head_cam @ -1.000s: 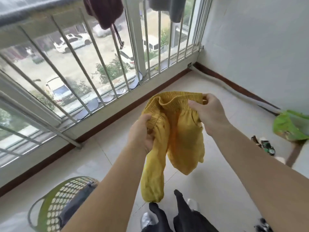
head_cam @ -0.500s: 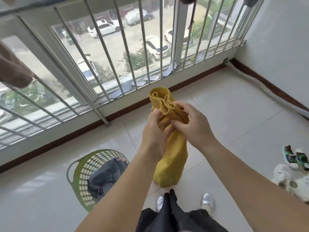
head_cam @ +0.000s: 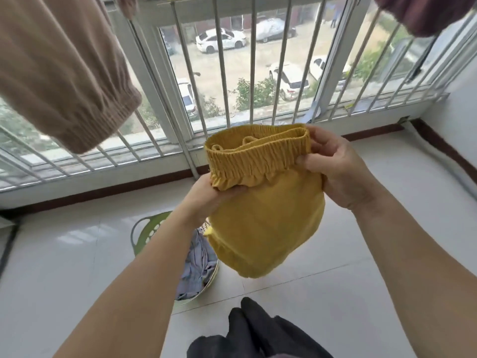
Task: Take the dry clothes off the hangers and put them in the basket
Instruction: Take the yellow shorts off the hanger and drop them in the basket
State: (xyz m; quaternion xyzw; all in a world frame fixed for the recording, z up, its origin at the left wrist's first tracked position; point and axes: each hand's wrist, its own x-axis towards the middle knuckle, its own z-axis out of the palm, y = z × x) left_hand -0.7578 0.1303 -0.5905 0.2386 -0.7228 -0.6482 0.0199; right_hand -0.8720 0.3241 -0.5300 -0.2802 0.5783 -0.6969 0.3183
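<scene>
Up at the upper left of the frame a big brown garment hangs, so there is more to take down. Mid-frame, the yellow shorts are folded, off any hanger, above the green basket, which holds some clothes. Both the left hand and right hand have fingers clamped on the waistband.
</scene>
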